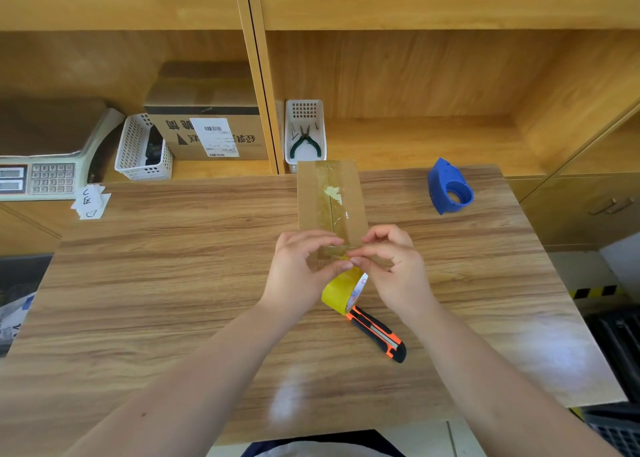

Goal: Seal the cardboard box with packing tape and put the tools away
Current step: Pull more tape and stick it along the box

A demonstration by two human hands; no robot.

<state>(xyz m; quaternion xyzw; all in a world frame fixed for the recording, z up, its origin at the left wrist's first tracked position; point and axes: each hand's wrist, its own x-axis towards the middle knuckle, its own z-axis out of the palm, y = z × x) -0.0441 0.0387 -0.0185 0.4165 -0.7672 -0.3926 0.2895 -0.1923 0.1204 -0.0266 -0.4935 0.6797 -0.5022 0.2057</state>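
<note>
A small cardboard box (313, 197) stands on the wooden table (173, 283), with clear tape running along its top seam. My left hand (298, 266) and my right hand (394, 269) meet at the box's near edge, fingers pinching the tape strip there. The yellow tape roll (341, 288) hangs just below my fingers, between both hands. An orange and black utility knife (377, 333) lies on the table near my right wrist. A blue tape dispenser (448, 188) sits at the table's far right.
A white basket (304, 110) with green-handled pliers (304, 143) stands on the shelf behind the box. Further left are a second white basket (133, 148), a labelled carton (207, 134), a weighing scale (38, 176) and paper slips (90, 200).
</note>
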